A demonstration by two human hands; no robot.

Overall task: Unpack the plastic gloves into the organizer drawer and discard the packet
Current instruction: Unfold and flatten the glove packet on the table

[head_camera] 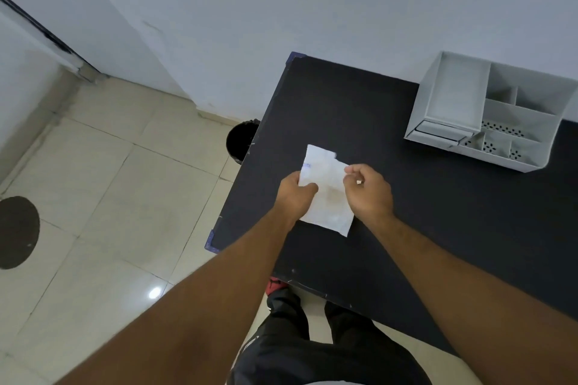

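Note:
A flat white plastic packet of gloves [328, 194] with a small blue mark near its top left is held over the black table [438, 228]. My left hand [294, 194] pinches the packet's left edge. My right hand [369, 191] pinches its upper right edge, where the top looks torn or notched. The white organizer [488, 112] stands at the back right of the table, with an open tray on the left, several compartments, and a small drawer [438, 131] at its lower front, which looks shut.
A black waste bin [240, 141] stands on the tiled floor just off the table's left edge. A dark round floor cover [15, 231] lies at the far left. White walls close in behind. My legs are below the table's front edge.

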